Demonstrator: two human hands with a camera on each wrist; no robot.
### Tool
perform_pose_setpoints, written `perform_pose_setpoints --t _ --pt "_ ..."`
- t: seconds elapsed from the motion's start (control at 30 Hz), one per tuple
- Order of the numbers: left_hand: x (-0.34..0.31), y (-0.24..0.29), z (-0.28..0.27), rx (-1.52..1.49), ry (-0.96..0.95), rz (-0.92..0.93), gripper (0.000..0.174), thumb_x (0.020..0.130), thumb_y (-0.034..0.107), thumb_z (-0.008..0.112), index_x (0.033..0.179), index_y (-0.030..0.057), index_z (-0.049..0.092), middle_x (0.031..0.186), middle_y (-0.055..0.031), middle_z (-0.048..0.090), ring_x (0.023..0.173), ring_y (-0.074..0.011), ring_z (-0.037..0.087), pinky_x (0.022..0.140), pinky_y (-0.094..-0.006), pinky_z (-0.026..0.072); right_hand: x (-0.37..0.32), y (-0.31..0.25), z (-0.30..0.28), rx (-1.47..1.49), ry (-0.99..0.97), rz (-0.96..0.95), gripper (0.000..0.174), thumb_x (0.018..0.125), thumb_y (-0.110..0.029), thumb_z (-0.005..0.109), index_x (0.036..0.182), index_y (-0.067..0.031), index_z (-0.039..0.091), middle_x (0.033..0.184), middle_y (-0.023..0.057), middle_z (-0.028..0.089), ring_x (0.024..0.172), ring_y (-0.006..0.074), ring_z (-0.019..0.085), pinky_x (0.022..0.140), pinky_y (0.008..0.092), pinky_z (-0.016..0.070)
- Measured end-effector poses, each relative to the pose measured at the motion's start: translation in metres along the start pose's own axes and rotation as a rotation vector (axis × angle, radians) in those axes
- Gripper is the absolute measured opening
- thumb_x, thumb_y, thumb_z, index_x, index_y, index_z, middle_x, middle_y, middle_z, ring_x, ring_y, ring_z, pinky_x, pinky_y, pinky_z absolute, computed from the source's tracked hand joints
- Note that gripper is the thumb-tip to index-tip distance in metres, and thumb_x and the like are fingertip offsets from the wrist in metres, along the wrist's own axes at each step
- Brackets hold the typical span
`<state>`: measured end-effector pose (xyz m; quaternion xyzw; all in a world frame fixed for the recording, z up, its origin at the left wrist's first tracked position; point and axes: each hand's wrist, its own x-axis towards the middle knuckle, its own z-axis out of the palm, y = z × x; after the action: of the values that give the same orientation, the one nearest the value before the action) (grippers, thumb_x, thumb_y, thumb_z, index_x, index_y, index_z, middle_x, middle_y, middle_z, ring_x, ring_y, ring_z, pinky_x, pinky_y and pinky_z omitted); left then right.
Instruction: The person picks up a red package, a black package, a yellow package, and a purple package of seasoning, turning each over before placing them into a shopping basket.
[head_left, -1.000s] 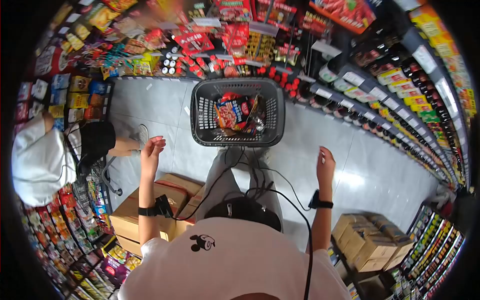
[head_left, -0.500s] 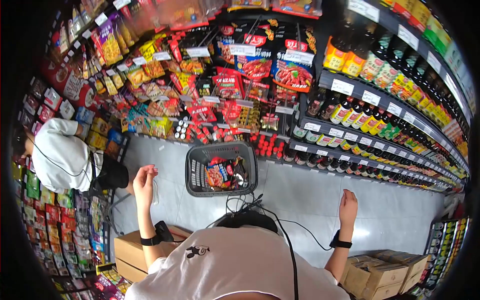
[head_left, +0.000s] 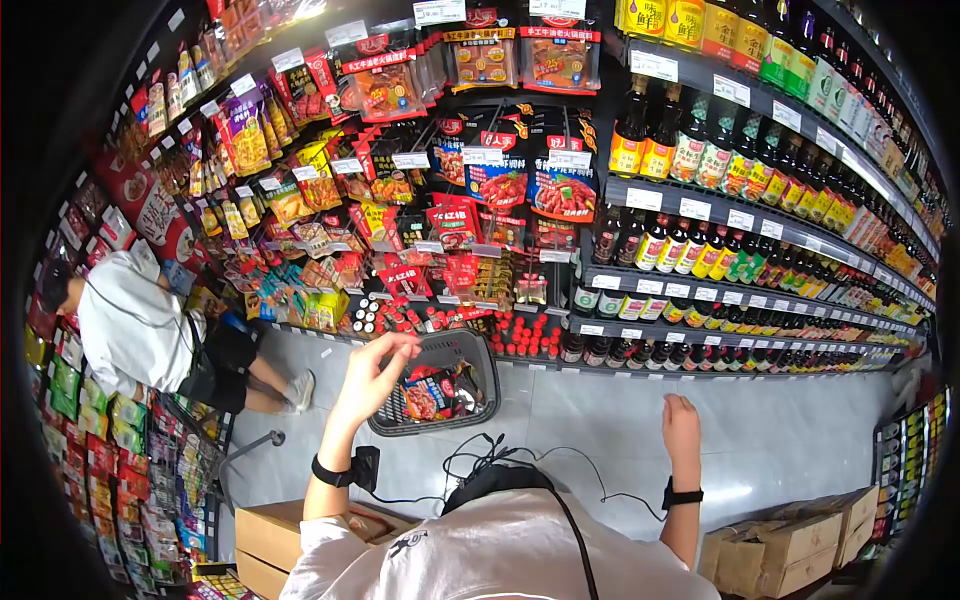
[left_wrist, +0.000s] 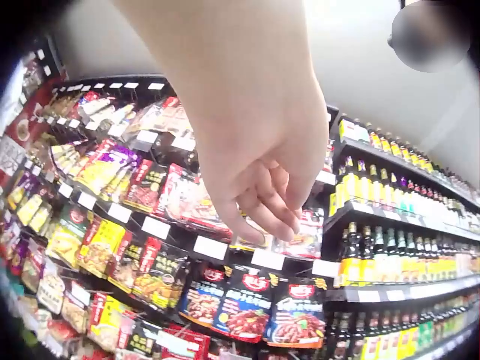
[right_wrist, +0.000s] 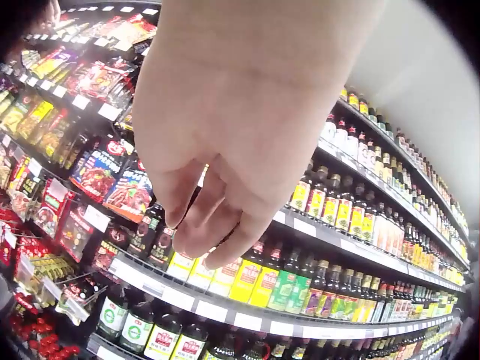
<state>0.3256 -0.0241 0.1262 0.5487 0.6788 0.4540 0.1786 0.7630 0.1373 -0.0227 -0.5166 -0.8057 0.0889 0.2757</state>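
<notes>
The left hand (head_left: 372, 378) is raised in front of the body, overlapping the left edge of a dark basket (head_left: 482, 412) in the head view. Its fingers bend loosely around nothing; in the left wrist view the same hand (left_wrist: 262, 172) hangs before racks of packets. The basket stands on the floor with several packets (head_left: 428, 394) inside. Out to the right, the right hand (head_left: 682, 432) is held up, empty, fingers loosely bent. The right wrist view has that hand (right_wrist: 214, 172) in front of shelved bottles (right_wrist: 247, 281).
Hanging packets (head_left: 500, 172) fill the wall ahead, with bottle shelves (head_left: 700, 285) to the right. A person in a white top (head_left: 140, 320) is at the left. Cardboard boxes (head_left: 790, 550) stand at lower right, more (head_left: 265, 545) at lower left. Cables (head_left: 490, 458) hang near the waist.
The head view has tilted up, showing more of the shelves. The left hand has moved inward and forward, now overlapping the basket's edge. The right hand remains out to the right, empty.
</notes>
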Motion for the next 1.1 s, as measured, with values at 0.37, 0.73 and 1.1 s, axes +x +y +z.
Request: perform_pose_setpoints --t 0.37,0.73,1.1 --pt "-0.047 0.04 -0.014 0.064 -0.166 0.233 0.016 0.088 0.008 0.052 0.098 -0.0007 0.061 0.089 -0.0117 0.065 0.084 -0.0209 0.065 0.074 -0.0297 0.0501 0.002 -0.095 -0.068 0.051 0.022 -0.28 0.017 0.082 -0.003 0.053 0.098 -0.0028 0.059 0.086 0.0152 0.058 0.078 0.0355 0.055 0.069 0.0418 0.0453" --pt "-0.063 0.035 -0.044 0.09 -0.16 0.155 0.016 0.089 0.01 0.053 0.098 -0.0007 0.062 0.084 -0.0086 0.066 0.081 -0.015 0.063 0.074 -0.027 0.0483 0.004 -0.104 -0.059 0.08 0.043 -0.3 0.013 0.082 -0.005 0.054 0.094 -0.0027 0.059 0.084 0.013 0.059 0.077 0.0331 0.056 0.069 0.0408 0.0445" --pt "0.033 0.034 -0.065 -0.096 -0.335 0.018 0.02 0.092 0.015 0.052 0.101 -0.0019 0.059 0.088 -0.0043 0.062 0.086 -0.0105 0.058 0.08 -0.0256 0.0458 0.122 -0.188 -0.068 0.258 0.041 -0.672 0.014 0.083 -0.006 0.055 0.096 -0.0006 0.059 0.085 0.0135 0.059 0.079 0.0326 0.056 0.07 0.0376 0.0461"
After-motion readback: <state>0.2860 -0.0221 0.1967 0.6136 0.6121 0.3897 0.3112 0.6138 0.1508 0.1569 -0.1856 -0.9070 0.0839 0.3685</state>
